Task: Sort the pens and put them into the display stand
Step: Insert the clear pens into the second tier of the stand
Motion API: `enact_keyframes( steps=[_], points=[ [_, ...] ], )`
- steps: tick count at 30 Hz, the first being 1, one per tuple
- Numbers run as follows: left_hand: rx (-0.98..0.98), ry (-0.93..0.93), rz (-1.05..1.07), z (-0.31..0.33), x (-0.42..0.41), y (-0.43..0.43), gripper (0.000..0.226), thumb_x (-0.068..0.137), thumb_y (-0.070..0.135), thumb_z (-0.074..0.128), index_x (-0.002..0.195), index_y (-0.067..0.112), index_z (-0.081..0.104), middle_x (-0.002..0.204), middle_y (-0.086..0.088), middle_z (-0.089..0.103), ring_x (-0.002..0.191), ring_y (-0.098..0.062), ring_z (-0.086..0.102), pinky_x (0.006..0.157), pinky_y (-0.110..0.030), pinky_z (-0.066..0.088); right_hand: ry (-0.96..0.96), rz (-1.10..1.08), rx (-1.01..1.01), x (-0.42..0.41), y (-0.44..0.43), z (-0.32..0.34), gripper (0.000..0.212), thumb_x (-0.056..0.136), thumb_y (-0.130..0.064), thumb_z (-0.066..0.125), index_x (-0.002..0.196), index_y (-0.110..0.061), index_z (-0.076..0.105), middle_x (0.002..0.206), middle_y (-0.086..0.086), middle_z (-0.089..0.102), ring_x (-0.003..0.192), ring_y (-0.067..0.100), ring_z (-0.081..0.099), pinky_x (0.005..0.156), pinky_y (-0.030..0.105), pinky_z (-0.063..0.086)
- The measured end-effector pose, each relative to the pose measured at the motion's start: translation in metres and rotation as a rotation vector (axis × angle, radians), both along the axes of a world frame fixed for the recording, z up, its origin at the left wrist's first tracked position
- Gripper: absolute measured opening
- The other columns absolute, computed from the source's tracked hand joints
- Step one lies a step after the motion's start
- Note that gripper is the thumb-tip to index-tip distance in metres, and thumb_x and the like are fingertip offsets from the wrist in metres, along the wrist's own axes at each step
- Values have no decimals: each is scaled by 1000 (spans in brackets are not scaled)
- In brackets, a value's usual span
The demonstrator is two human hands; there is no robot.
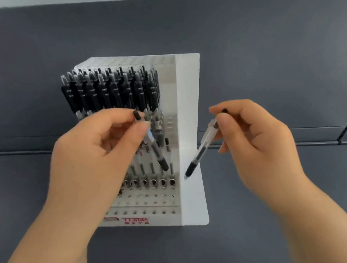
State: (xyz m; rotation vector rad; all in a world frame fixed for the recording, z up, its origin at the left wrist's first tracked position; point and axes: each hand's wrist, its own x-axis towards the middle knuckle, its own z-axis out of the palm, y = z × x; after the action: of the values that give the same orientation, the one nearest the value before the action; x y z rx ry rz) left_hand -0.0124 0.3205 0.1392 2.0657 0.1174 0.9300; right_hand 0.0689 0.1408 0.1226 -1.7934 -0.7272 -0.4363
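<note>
A white display stand (141, 201) sits on a grey surface (285, 226), its stepped tiers pierced with holes (153, 183) and its front edge marked with red lettering (136, 220). The back tiers are packed with stored pens (108, 91), black-bodied and standing upright in close rows. The left hand (94, 156) is curled, pinching the first pen (151, 142) between thumb and fingertips near its upper end. That pen hangs tip-down and slightly tilted, its black grip section just above the frontmost filled-looking row of holes, not yet seated in any of them. The right hand (257, 139) is likewise curled and pinches the second pen (204, 147) near its top between thumb and forefinger. This pen slants down and to the left, clear barrel above and dark grip below, with its point in front of the stand's tall white side panel (188, 99) — whether the point touches the panel cannot be told. The two hands are apart, one on each side of the stand's right portion, and both forearms reach in from the bottom of the view.
</note>
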Motion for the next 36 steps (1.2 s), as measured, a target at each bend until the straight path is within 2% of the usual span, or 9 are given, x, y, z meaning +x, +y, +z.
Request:
enact_keyframes(
  steps=[3, 8, 12, 14, 17, 22, 24, 28, 36],
  points=[
    [-4, -2, -38, 1, -6, 38, 12, 75, 48, 60, 85, 48, 66, 83, 21, 69, 78, 1, 66, 68, -9, 49, -14, -14, 38, -15, 32, 3, 18, 88, -30, 49, 88, -47, 56, 86, -18, 65, 72, 8, 62, 64, 12, 48],
    [84, 50, -68, 3, -10, 69, 15, 76, 31, 69, 80, 44, 63, 86, 28, 65, 76, 6, 62, 64, 1, 42, 43, -29, 18, -28, 73, -4, 17, 88, -31, 52, 85, -48, 58, 89, -21, 64, 78, 5, 63, 66, 18, 52],
    [150, 106, -111, -3, -8, 83, 8, 71, 43, 61, 79, 44, 62, 85, 29, 63, 79, 10, 59, 66, 3, 39, 70, -43, -31, -34, 95, -9, 23, 91, -25, 55, 87, -47, 58, 92, -21, 62, 80, 5, 61, 70, 17, 51],
    [192, 127, -120, -9, -6, 88, 19, 69, 49, 56, 81, 39, 67, 73, 21, 65, 81, 7, 58, 68, 2, 39, 58, -66, -60, -34, 102, -11, 17, 92, -25, 55, 91, -40, 62, 87, -18, 63, 79, 4, 60, 71, 14, 49],
    [239, 130, -131, -15, -2, 94, 30, 70, 50, 55, 84, 30, 73, 71, 22, 61, 78, 6, 57, 69, -1, 40, 58, -88, -93, -33, 109, -13, 14, 91, -22, 57, 98, -28, 67, 83, -18, 62, 77, 5, 58, 69, 10, 46],
    [383, 101, -120, -17, 2, 102, 17, 73, 40, 65, 84, 28, 72, 66, 22, 54, 72, -4, 52, 62, -8, 42, 5, -111, -173, -29, 118, -15, 14, 90, -18, 59, 100, -23, 68, 84, -19, 61, 80, -2, 54, 67, 4, 41],
    [413, 105, -120, -17, 4, 106, 17, 73, 38, 66, 88, 31, 71, 70, 23, 54, 69, 1, 50, 55, -12, 40, -29, -127, -211, -28, 120, -16, 15, 89, -17, 61, 101, -22, 69, 84, -17, 61, 81, -1, 54, 67, 3, 40],
    [478, 151, -116, -20, 7, 109, 24, 71, 46, 63, 89, 32, 72, 79, 20, 54, 64, 6, 46, 58, -8, 29, -60, -130, -248, -27, 122, -17, 16, 86, -14, 66, 101, -20, 69, 81, -16, 60, 79, -2, 55, 66, 2, 40],
    [538, 154, -87, -23, 13, 107, 22, 72, 47, 61, 85, 33, 73, 78, 18, 54, 68, 0, 47, 56, -9, 33, -127, -155, -292, -21, 121, -26, 17, 79, -9, 73, 94, -17, 72, 80, -14, 61, 71, -8, 53, 69, 5, 44]
  ],
)
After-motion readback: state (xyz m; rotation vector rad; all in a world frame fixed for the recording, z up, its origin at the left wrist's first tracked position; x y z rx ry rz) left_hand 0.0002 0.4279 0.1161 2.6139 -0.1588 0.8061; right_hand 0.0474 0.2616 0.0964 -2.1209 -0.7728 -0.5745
